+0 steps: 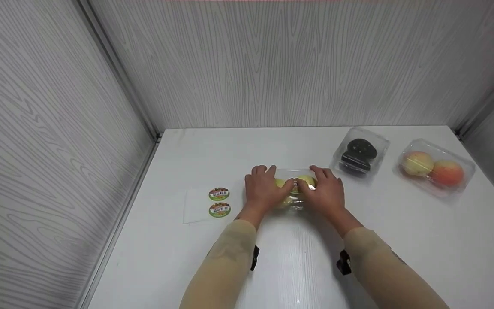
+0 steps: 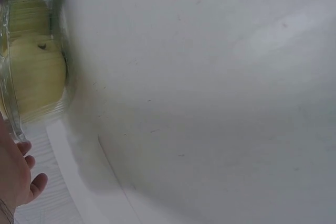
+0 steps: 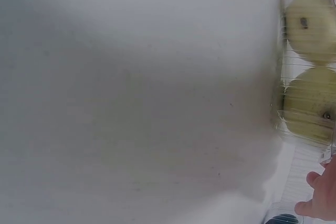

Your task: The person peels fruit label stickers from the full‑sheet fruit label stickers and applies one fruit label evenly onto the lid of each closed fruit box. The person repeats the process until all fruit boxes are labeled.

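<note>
A clear plastic clamshell box (image 1: 290,172) with yellow-green fruits (image 2: 35,72) inside lies between both hands. My left hand (image 1: 264,189) grips its left side, thumb on the lid. From the right side my right hand (image 1: 327,193) grips it too, its thumb meeting the other over an oval label (image 1: 294,184) on top. The thumbs partly cover that label. Through the box wall in the right wrist view, two pale fruits (image 3: 311,100) show. Only some fingertips of each hand appear in the wrist views, beside the box's edge.
Left of the hands lies a backing sheet (image 1: 195,208) bearing two oval stickers (image 1: 219,201). Behind on the right stand a clear box (image 1: 382,150) of dark items and another clear box (image 1: 465,165) with two orange-yellow fruits. Grained panels (image 1: 272,64) enclose the white table (image 1: 298,266).
</note>
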